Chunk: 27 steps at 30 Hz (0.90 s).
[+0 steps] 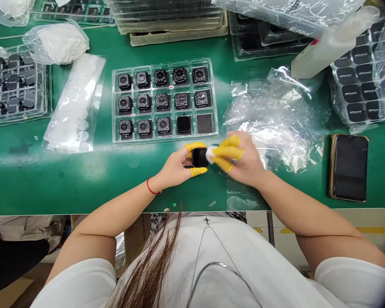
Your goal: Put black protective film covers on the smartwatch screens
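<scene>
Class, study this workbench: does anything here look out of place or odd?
Yes: in the clear plastic tray of watch bodies, thirteen pockets show round sensor backs, but the last two of the bottom row differ: a glossy black square piece and a flat dark panel. They seem turned face up or unlike the rest.

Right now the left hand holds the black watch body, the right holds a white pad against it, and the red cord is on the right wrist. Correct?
No: the red cord is on the left wrist, not the right, as the head view shows. The left hand does hold the black watch body, and the right hand holds the white pad against it.
</scene>
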Available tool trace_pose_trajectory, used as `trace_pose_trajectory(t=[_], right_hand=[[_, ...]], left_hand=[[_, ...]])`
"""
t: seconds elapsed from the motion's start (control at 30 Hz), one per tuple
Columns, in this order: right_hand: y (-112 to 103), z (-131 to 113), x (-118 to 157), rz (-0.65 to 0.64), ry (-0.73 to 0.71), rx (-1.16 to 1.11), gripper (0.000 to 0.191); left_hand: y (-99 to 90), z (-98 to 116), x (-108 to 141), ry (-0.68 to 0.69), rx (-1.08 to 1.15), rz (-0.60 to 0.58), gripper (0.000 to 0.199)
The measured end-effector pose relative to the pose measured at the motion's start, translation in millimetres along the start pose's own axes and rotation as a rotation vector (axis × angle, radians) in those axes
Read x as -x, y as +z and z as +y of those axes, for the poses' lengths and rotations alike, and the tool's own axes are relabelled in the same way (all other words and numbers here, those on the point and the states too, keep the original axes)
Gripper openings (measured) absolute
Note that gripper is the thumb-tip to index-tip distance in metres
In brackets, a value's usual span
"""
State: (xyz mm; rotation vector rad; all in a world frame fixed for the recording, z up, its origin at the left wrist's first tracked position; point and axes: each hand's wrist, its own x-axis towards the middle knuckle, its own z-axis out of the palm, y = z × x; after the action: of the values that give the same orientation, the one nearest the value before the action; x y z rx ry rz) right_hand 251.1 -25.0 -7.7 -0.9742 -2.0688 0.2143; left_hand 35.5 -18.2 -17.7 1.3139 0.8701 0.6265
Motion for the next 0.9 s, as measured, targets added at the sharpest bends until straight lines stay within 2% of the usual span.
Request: trace_pose_trajectory(t=[0.07, 0.1, 0.2, 0.27, 0.37, 0.47, 0.53, 0.63, 0.7, 0.77, 0.9], right_hand=[[5, -4, 1, -0.055, -0.14, -0.016, 0.008], [7, -3, 1, -0.065, -0.155, 0.014, 0.009], [9, 7, -1, -0.082, 0.008, 0.17, 0.012], [0, 15, -4, -0.193, 0.159, 0.228, 0.014], [-32, 27, -9, -0.37, 0.295, 0.27, 0.031], [-87, 50, -10, -0.304, 0.449, 0.395, 0.03], [-127, 74, -5, -0.216, 0.674, 0.619, 0.031], [-167, 108, 11, -0.338, 0.991, 0.948, 0.037], [-175, 120, 22, -0.43, 1.071, 1.035, 0.033], [-176, 123, 31, -0.451, 1.086, 1.036, 0.031], [-181, 123, 36, -0.26, 1.169, 0.91, 0.025]], left_hand=[[-1.3, -2, 1, 0.01, -0.007, -0.031, 0.06], [-1.2, -2, 1, 0.009, -0.015, -0.05, 0.06], [0.7, -1, 3, -0.018, -0.028, -0.05, 0.06], [1.3, 1, 3, -0.044, -0.027, -0.003, 0.058], [-0.4, 4, 2, -0.049, -0.039, 0.041, 0.055], [-2.6, 5, 1, -0.017, -0.056, 0.043, 0.056], [-2.8, 4, 1, -0.005, -0.073, 0.034, 0.056], [-1.5, 1, 1, 0.009, -0.092, 0.023, 0.056], [-0.5, -1, 0, 0.017, -0.093, 0.017, 0.056], [0.2, -2, -2, 0.021, -0.086, 0.016, 0.057], [0.9, 0, -2, 0.019, -0.066, 0.007, 0.057]])
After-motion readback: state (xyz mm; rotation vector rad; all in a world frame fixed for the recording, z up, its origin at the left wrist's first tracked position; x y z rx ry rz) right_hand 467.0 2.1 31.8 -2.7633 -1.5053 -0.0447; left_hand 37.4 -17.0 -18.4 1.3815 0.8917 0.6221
